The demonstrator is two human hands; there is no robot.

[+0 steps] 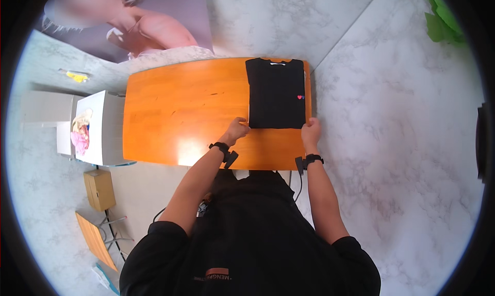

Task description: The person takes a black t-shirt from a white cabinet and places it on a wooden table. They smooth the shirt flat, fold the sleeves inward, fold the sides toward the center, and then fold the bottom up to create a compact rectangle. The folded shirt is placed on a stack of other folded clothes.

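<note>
A black T-shirt (276,94) lies flat at the right end of the orange wooden table (185,102). Its neckline, with a white label inside, faces the wall; a small red and blue print sits near its right edge. Thin pale edges show along the shirt's sides, but I cannot tell what lies beneath. My left hand (237,130) pinches the shirt's near left corner. At the near right corner, my right hand (311,133) has its fingers closed on the hem. The fingertips of both hands are partly hidden.
Left of the table stands a white cabinet (112,127) with pink and cream cloths (82,133) on it. A cardboard box (99,189) and a small wooden folding table (96,240) are farther down on that side. A marbled wall (386,141) borders the table's right end.
</note>
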